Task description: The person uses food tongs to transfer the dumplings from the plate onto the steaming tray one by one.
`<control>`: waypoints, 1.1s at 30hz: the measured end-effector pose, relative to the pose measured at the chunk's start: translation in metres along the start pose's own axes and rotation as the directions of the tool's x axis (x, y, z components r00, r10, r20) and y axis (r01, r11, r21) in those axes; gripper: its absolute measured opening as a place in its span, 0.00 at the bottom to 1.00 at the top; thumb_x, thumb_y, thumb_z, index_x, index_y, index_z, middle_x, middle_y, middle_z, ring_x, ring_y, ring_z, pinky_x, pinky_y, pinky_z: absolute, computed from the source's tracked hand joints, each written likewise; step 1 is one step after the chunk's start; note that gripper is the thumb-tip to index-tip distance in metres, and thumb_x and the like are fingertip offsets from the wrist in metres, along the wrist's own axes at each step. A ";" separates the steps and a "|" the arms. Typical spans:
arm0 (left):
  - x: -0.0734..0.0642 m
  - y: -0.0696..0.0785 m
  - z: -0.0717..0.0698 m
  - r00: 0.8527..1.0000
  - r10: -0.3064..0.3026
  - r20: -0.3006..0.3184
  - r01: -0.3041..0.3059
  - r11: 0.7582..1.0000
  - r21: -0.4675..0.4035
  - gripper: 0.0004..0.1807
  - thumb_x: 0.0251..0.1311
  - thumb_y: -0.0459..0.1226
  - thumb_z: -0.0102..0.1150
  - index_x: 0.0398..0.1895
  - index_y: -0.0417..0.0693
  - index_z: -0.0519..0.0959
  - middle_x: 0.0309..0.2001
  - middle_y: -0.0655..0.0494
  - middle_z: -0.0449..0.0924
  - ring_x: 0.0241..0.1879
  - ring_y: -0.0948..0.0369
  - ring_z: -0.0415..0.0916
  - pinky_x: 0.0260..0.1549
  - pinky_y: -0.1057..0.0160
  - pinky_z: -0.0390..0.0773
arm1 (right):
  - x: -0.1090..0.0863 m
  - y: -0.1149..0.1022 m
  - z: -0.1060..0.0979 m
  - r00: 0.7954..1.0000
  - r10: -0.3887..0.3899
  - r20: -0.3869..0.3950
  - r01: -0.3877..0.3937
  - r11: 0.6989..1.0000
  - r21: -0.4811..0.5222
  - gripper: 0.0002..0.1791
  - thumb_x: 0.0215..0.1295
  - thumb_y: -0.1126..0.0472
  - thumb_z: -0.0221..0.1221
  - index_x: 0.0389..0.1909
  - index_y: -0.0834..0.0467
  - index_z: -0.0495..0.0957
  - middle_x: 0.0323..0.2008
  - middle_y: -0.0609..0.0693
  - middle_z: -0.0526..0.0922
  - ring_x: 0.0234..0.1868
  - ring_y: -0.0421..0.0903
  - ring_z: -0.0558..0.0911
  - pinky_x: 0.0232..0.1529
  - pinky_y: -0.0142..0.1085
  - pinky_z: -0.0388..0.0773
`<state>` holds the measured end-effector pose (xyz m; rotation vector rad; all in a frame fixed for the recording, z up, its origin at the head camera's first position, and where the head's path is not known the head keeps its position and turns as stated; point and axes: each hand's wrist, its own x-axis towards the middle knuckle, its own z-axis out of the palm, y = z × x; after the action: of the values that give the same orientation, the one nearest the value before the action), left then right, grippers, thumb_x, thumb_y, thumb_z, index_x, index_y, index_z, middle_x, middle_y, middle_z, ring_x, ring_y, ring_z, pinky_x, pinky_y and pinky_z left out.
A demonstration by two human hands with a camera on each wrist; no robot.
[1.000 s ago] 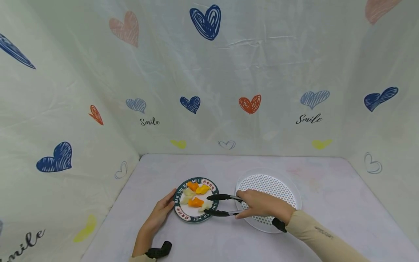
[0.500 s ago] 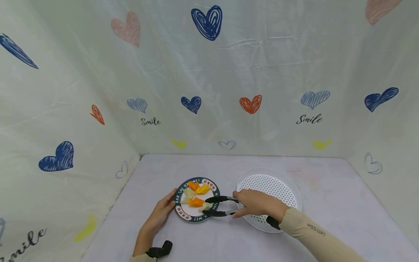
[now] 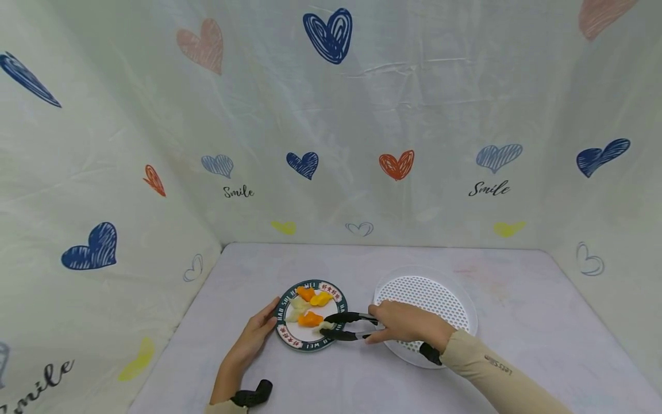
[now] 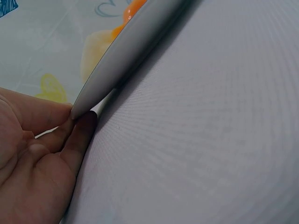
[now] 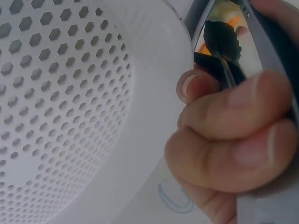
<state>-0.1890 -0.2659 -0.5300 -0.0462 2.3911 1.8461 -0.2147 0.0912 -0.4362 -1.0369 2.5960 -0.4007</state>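
Observation:
My left hand (image 3: 253,333) pinches the left rim of a round plate (image 3: 313,346) with a dark green lettered border. In the left wrist view the plate's edge (image 4: 117,65) sits between thumb and fingers. Black-tipped tongs (image 3: 343,317) are gripped in my right hand (image 3: 411,321), which is over the left part of a white perforated tray (image 3: 429,287). The tongs' arms stand a little apart, their tips on either side of a pale piece (image 3: 324,326) at the plate's right. Orange pieces (image 3: 310,319), a yellow piece (image 3: 321,299) and other pale pieces (image 3: 297,307) lie on the plate.
The round tray stands right of the plate on a pale cloth-covered table (image 3: 248,259). A light curtain (image 3: 331,115) printed with hearts rises behind it and along the sides. Black wrist devices sit at the left wrist (image 3: 252,395) and the right wrist (image 3: 430,353).
My right hand and the tongs have shifted slightly left over the plate. The tongs' arms have drawn closer together around the pale piece. The left hand and the plate hold still.

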 end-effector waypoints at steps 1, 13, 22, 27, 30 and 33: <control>0.000 0.000 0.000 1.000 -0.002 -0.001 0.002 1.000 0.000 0.28 0.75 0.29 0.43 0.76 0.38 0.56 0.77 0.45 0.51 0.77 0.47 0.42 0.73 0.46 0.46 | -0.001 0.000 0.000 1.000 -0.002 0.000 0.002 1.000 0.003 0.28 0.60 0.41 0.67 0.47 0.62 0.80 0.27 0.42 0.77 0.25 0.37 0.73 0.27 0.33 0.76; 0.003 -0.002 -0.002 1.000 0.016 0.014 -0.016 1.000 -0.009 0.28 0.75 0.29 0.42 0.76 0.37 0.55 0.77 0.46 0.51 0.77 0.49 0.43 0.73 0.50 0.47 | -0.003 0.007 0.004 0.998 -0.035 -0.043 0.036 0.999 0.022 0.29 0.61 0.40 0.65 0.48 0.62 0.80 0.28 0.43 0.80 0.26 0.35 0.75 0.30 0.33 0.80; 0.003 -0.003 -0.001 1.000 0.014 0.011 -0.014 1.000 -0.012 0.28 0.75 0.28 0.43 0.76 0.36 0.55 0.77 0.45 0.51 0.77 0.48 0.43 0.72 0.49 0.48 | -0.012 0.015 -0.005 0.994 -0.070 -0.086 0.078 0.993 0.087 0.28 0.63 0.37 0.62 0.45 0.59 0.78 0.24 0.38 0.74 0.25 0.34 0.72 0.29 0.32 0.78; 0.001 -0.002 0.000 1.000 0.005 0.010 -0.005 1.000 -0.016 0.29 0.75 0.28 0.43 0.76 0.37 0.55 0.77 0.45 0.50 0.77 0.48 0.42 0.73 0.48 0.48 | -0.021 0.022 -0.013 0.989 -0.089 -0.118 0.102 0.989 0.107 0.23 0.65 0.40 0.62 0.41 0.58 0.77 0.20 0.38 0.66 0.22 0.33 0.65 0.24 0.30 0.70; 0.001 -0.001 0.000 1.000 -0.001 0.009 0.001 1.000 -0.017 0.29 0.75 0.29 0.43 0.77 0.38 0.55 0.77 0.45 0.50 0.77 0.47 0.42 0.73 0.47 0.47 | -0.027 0.026 -0.017 0.989 -0.075 -0.129 0.091 0.988 0.123 0.24 0.65 0.39 0.62 0.41 0.57 0.77 0.19 0.37 0.63 0.21 0.33 0.63 0.22 0.30 0.66; 0.000 0.000 0.000 1.000 0.002 0.009 -0.002 1.000 -0.017 0.28 0.75 0.29 0.43 0.77 0.38 0.55 0.77 0.44 0.50 0.77 0.47 0.42 0.73 0.47 0.47 | -0.033 0.031 -0.021 0.989 -0.062 -0.138 0.081 0.987 0.136 0.24 0.64 0.38 0.61 0.42 0.57 0.77 0.20 0.37 0.65 0.21 0.33 0.64 0.23 0.30 0.68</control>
<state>-0.1891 -0.2659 -0.5301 -0.0374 2.3705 1.8640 -0.2187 0.1388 -0.4223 -1.0904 2.6059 -0.6834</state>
